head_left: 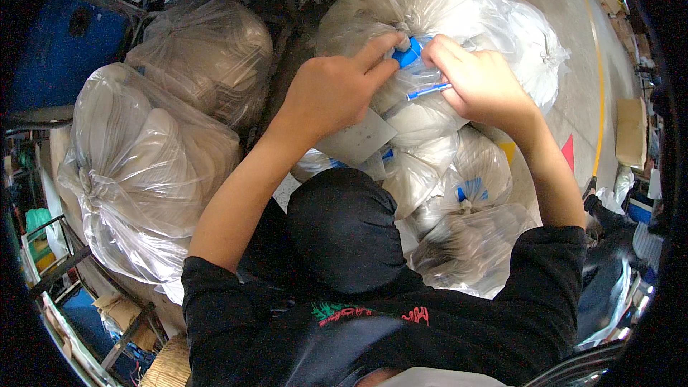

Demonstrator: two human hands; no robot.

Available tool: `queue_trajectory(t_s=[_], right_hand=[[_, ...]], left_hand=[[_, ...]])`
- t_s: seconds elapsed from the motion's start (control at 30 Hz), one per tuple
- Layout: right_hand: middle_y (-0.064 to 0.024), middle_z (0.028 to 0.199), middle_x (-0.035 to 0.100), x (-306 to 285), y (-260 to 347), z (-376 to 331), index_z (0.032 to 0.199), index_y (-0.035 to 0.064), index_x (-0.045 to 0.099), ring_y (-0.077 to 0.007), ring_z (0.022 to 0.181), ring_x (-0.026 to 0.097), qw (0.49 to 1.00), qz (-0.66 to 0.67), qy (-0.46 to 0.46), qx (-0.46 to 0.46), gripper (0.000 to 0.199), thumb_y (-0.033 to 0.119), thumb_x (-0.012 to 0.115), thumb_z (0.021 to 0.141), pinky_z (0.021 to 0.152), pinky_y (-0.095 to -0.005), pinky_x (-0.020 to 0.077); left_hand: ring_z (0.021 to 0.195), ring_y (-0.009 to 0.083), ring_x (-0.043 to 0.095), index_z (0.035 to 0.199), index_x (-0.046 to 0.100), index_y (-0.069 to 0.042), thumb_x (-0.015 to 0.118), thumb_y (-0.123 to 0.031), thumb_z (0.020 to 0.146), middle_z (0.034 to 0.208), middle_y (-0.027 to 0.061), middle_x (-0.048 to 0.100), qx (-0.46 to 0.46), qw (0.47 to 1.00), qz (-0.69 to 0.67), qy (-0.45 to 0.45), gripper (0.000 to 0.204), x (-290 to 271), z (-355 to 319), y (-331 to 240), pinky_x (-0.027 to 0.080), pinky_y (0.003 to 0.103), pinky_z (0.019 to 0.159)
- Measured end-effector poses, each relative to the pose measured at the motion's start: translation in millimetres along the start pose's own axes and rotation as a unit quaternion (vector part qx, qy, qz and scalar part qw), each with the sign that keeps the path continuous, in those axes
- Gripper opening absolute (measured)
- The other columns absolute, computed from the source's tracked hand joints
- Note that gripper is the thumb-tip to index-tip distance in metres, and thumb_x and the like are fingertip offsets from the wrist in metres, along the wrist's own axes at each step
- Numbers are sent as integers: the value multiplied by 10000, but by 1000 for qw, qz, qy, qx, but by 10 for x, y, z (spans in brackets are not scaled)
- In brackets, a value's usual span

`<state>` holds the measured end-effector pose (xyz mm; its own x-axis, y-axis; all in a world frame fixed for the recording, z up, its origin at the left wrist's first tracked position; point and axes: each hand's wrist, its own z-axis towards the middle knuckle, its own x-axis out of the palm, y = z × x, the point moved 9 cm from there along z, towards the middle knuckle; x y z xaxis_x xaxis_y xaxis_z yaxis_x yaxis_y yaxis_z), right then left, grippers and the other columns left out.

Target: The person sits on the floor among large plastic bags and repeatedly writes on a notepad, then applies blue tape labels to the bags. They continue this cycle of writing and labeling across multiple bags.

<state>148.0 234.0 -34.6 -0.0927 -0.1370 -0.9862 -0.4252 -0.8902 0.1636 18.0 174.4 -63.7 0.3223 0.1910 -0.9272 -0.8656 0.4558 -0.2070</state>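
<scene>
A full clear plastic bag (358,11) with pale contents stands ahead of me, its neck gathered. At that neck, my left hand (337,89) pinches a blue strip (408,54), perhaps tape or a tag. The fingertips of my right hand (476,79) are closed at the strip's right side. A blue-and-white pen (428,91) is tucked in the right hand, its tip end pointing left. Below my left hand lies a flat pale sheet (362,136), partly hidden behind the wrist. What exactly the right fingertips pinch is hidden.
Two more filled clear bags (158,172) stand on the left. Smaller bags (469,244), some with blue pieces, are stacked below the large one. My black-clad knee (344,233) is in front. A yellow line (602,100) runs along the floor at right, near a cardboard box (631,132).
</scene>
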Motion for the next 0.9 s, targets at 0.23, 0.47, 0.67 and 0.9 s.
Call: queue_trajectory(t_s=[0.23,0.47,0.67,0.9], right_hand=[[-106,1157,619,10,-6,-83,1050,84,619,-352,807,678,997,-55,-9,-50,325,35,656,731,708,-448,567],[-87,1169,626,-73,52,-52,1045,100,630,-349,867,678,992,-24,-25,-120,338,25,651,716,731,-441,567],[-72,1224,627,27,112,36,1128,120,623,-353,861,690,996,-47,39,-69,436,11,682,711,725,-443,577],[-62,1341,604,67,155,-25,1212,146,632,-311,791,714,998,-49,36,9,535,30,746,702,717,-427,586]], left_hand=[[665,273,697,1214,658,-139,683,-63,763,1385,-38,641,97,994,-49,-2,458,-32,40,-94,572,403,578],[722,306,722,1265,631,-153,674,-77,794,1219,24,676,7,1000,-28,11,478,-1,210,77,585,428,602],[721,288,731,1290,667,-213,720,-138,804,1290,20,640,11,996,48,70,494,22,150,132,601,425,628],[672,252,724,1113,710,-199,721,-183,836,1163,12,644,2,998,52,28,278,-119,86,155,599,393,599]])
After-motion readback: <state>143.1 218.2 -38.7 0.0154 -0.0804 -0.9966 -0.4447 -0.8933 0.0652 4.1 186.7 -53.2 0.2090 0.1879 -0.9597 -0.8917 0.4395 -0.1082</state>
